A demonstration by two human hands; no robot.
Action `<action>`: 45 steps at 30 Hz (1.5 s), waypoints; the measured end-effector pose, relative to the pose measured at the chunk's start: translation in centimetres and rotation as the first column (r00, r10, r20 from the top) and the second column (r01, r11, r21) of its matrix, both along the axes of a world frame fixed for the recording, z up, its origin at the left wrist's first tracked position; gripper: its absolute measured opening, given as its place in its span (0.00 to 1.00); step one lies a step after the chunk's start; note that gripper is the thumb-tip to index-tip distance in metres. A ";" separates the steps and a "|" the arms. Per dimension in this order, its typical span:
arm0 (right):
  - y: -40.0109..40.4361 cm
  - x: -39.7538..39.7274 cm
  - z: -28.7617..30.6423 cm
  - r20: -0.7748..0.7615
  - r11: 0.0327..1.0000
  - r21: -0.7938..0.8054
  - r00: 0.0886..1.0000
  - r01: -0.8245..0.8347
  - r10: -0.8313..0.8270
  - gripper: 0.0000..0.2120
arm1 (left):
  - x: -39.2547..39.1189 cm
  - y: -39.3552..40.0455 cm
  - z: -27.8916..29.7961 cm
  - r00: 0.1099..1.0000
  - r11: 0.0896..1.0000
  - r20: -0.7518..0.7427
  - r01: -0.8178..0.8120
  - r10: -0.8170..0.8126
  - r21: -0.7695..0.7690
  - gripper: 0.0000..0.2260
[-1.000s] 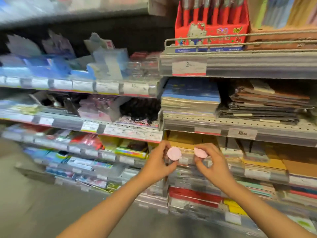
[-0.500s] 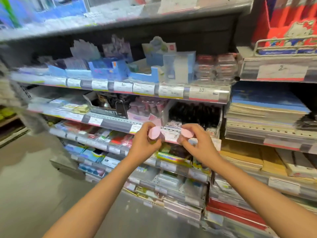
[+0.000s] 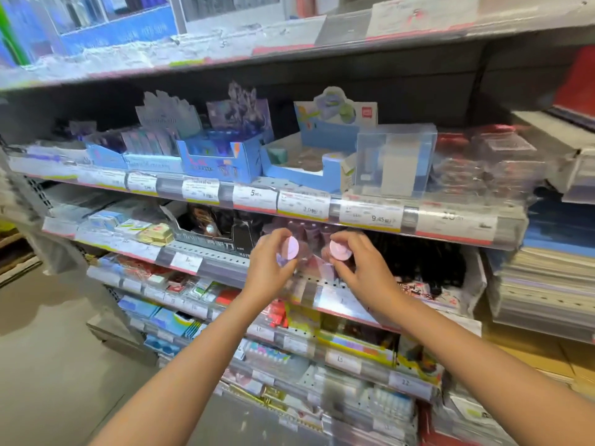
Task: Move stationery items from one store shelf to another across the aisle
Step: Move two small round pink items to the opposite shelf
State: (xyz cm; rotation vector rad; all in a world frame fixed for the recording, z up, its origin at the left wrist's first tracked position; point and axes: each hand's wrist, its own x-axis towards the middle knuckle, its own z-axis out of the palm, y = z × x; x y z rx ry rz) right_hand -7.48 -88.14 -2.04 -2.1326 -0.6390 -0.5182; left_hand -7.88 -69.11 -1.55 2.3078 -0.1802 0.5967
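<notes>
Both arms reach out toward a store shelf. My left hand grips a small round pink-capped item between thumb and fingers. My right hand holds a second pink-capped item the same way. Both items hover just in front of a shelf row where a pink display box with several similar pink pieces sits directly behind the hands. The two hands are close together, about a hand's width apart.
Above is a shelf with blue display boxes, a clear plastic case and price tags. Black items sit right of the pink box. Notebook stacks fill the right bay. Lower shelves hold packets. Grey floor lies left.
The view has swung left along the shelving and closer; the hands, still holding the pink items, now sit in front of the pink box instead of the notebook bay.
</notes>
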 end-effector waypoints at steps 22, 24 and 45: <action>4.1 3.1 0.6 -0.124 0.926 -0.222 0.933 0.306 -0.338 0.12 | 8.1 3.1 -1.2 0.951 0.844 -0.122 0.309 -0.285 0.438 0.15; 4.2 3.0 0.8 -0.125 0.919 -0.238 0.928 0.315 -0.350 0.12 | 8.1 3.1 -1.0 0.951 0.826 -0.126 0.309 -0.284 0.471 0.14; 4.3 3.2 -0.5 -0.038 0.803 -0.478 0.905 0.355 -0.423 0.16 | 7.4 3.8 -0.6 0.937 0.830 -0.107 0.344 -0.332 0.439 0.09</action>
